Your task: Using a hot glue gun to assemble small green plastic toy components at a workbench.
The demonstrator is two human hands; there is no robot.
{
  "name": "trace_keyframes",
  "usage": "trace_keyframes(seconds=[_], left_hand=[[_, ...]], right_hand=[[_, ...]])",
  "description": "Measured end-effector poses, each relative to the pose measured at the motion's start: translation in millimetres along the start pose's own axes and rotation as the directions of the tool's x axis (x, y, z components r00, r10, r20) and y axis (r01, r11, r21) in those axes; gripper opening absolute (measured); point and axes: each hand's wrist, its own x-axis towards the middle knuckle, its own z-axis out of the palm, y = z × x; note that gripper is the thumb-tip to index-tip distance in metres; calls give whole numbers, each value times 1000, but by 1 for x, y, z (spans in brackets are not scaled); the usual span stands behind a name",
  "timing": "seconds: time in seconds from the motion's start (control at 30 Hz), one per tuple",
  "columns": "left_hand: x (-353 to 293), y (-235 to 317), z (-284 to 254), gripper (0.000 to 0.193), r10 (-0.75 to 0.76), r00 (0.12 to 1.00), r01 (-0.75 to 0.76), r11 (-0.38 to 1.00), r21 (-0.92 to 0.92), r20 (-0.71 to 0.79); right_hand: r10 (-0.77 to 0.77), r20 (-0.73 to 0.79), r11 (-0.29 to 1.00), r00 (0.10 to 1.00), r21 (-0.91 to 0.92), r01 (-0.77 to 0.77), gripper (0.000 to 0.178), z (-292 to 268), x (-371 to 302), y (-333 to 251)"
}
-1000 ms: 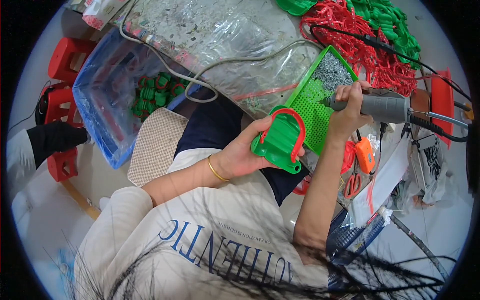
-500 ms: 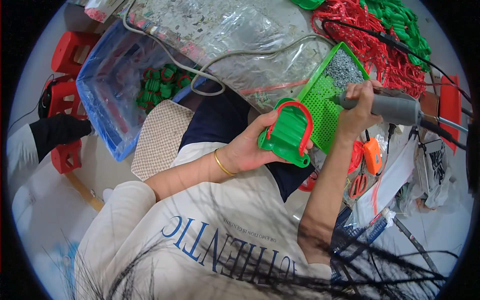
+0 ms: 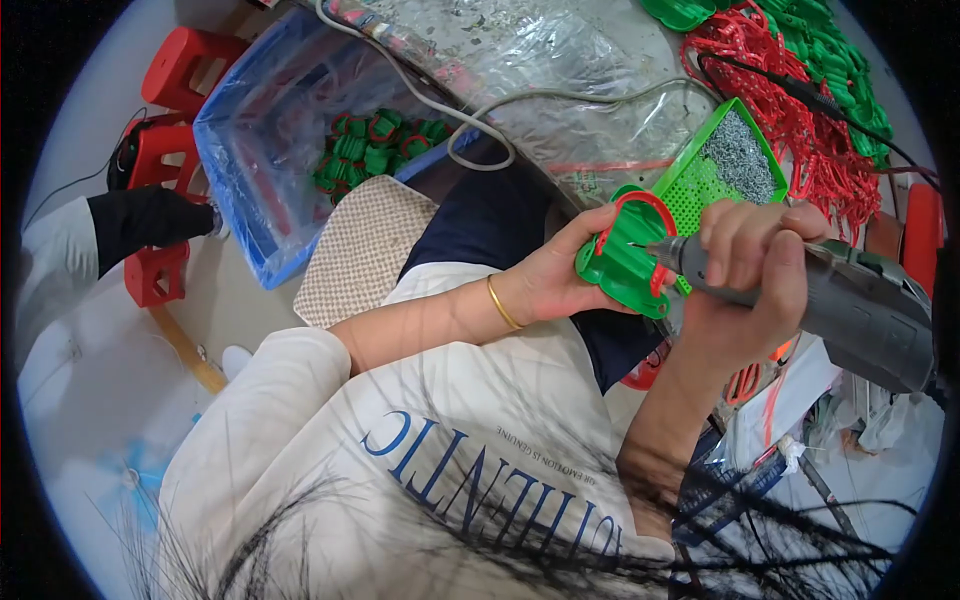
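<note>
In my left hand (image 3: 548, 275) is a green moulded plastic piece (image 3: 625, 268) with a curved red band (image 3: 655, 207) across it. The thumb lies at its upper edge, and the other fingers are mostly hidden beneath. My right hand (image 3: 750, 265) is closed around a grey electric screwdriver (image 3: 860, 315). Its thin bit points left into the hollow of the green piece, close to the inside of the red band. Whether the bit touches the plastic, I cannot tell. Just behind the piece stands a perforated green basket (image 3: 688, 197), partly covered by my right hand, with small silvery screws (image 3: 740, 158) heaped at its far end.
A blue crate (image 3: 222, 185) lined with clear plastic holds several green-and-red pieces (image 3: 370, 150). Red straps (image 3: 745, 70) and green parts (image 3: 830, 60) pile up at the far right. A grey cable (image 3: 560, 95) crosses the plastic-covered table (image 3: 540, 50). Red stools (image 3: 185, 70) stand left.
My right hand has turned the screwdriver and brought its bit from over the basket to the green piece. The green piece is tilted more steeply. The whole view has shifted.
</note>
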Motion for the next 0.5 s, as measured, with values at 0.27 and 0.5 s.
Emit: trace_keyframes(seconds=[0.27,0.5], left_hand=[[-3,-3,1,48,34,998,-32,999,41,-57],[-4,-2,1,46,19,998,-16,998,63,-54]], right_hand=[[26,-76,997,997,80,-20,20,9,-11,12],[-6,-53,997,999,72,10,17,8,-13,16]])
